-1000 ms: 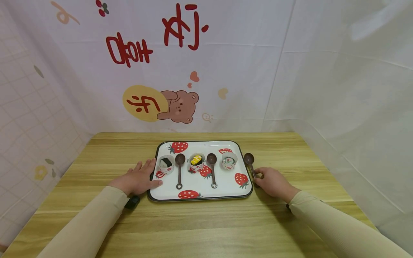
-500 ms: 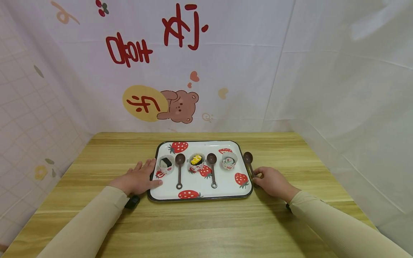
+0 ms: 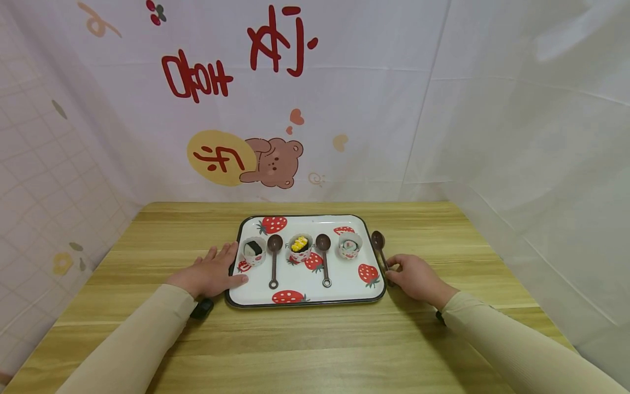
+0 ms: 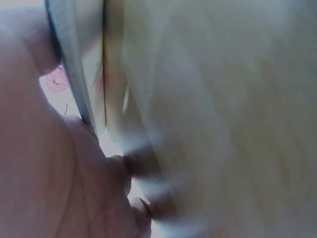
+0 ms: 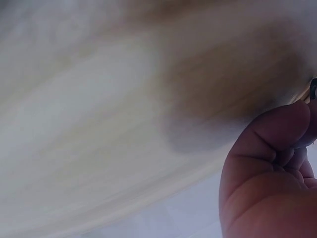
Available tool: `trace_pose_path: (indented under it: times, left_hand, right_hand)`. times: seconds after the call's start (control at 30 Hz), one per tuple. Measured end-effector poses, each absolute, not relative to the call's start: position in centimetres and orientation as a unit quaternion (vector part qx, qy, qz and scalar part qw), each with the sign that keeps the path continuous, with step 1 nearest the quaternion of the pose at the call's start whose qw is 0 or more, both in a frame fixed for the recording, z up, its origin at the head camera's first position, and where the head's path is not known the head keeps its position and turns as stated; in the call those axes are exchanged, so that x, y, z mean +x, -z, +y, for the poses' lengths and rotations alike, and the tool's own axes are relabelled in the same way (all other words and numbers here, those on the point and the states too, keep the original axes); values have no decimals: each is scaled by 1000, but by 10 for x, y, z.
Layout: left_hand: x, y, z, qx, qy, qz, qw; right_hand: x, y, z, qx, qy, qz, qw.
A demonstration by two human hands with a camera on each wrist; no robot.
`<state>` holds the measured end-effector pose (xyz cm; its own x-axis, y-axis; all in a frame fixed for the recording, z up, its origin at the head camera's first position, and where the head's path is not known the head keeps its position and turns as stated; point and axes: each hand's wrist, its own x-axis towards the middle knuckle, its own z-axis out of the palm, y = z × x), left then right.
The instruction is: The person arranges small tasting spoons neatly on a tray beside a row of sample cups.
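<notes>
In the head view, my right hand (image 3: 416, 278) pinches the handle of a brown measuring spoon (image 3: 378, 241) just off the tray's right edge. The spoon's bowl points away from me and is turned partly sideways. My left hand (image 3: 213, 272) lies at the left edge of a white strawberry-patterned tray (image 3: 305, 295), thumb over the rim and fingers spread. Two more brown spoons, a left one (image 3: 274, 262) and a right one (image 3: 324, 260), lie on the tray. Right wrist view: thumb and fingers (image 5: 277, 163) are bent together; the spoon is mostly hidden there.
Three paper cups stand on the tray: one with a rice ball (image 3: 253, 250), one with corn-topped sushi (image 3: 299, 247), one with a sushi roll (image 3: 349, 246). The wooden table (image 3: 315, 350) runs back to a printed white cloth (image 3: 364, 109).
The spoon in my right hand has turned a little, its bowl shifting slightly left and away. My left hand and the tray have not moved.
</notes>
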<state>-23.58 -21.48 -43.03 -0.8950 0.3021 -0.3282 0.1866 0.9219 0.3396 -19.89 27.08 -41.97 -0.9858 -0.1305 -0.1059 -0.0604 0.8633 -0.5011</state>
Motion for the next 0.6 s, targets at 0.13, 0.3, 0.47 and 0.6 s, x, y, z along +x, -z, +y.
trace_pose_path:
  times: [0.13, 0.3, 0.47, 0.6]
  left_hand:
    - [-239, 436, -217, 123, -158, 961, 191]
    - [-241, 438, -217, 121, -159, 960, 194]
    - [-241, 438, -217, 123, -154, 961, 193]
    - [-242, 438, -216, 124, -151, 960, 199]
  right_hand:
    - [-199, 420, 271, -45, 262, 962, 69]
    - [-199, 419, 271, -40, 265, 961, 72]
    - [-198, 419, 270, -38, 264, 961, 72]
    - [-198, 419, 271, -44, 264, 961, 67]
